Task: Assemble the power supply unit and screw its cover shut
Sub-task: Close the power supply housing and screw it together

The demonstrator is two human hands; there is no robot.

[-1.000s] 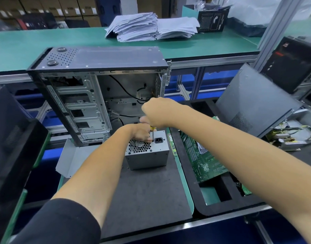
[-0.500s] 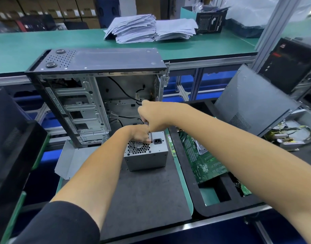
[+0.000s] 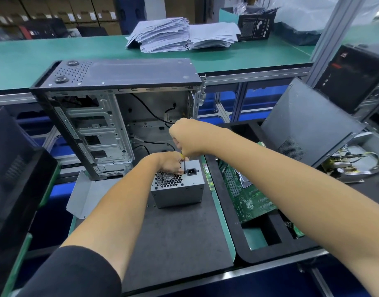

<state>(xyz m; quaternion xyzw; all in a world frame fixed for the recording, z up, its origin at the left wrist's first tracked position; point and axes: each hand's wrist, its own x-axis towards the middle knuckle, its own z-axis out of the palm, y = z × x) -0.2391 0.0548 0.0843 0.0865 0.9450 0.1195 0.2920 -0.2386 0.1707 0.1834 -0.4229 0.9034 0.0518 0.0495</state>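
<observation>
power supply unit [image 3: 180, 187] is sitting on the dark mat [image 3: 173, 236] before the open computer case [image 3: 111, 116]; left hand [image 3: 170, 162] is resting on its top, fingers curled, while right hand [image 3: 187, 138] is gripping the upright screwdriver [image 3: 184, 166]

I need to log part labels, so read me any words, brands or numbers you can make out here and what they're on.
None can be read.
Black box: white print, too blurred.
Circuit board: markings too small.
Strip beside the power supply: label too small.
Black unit: red mark, unreadable.
</observation>
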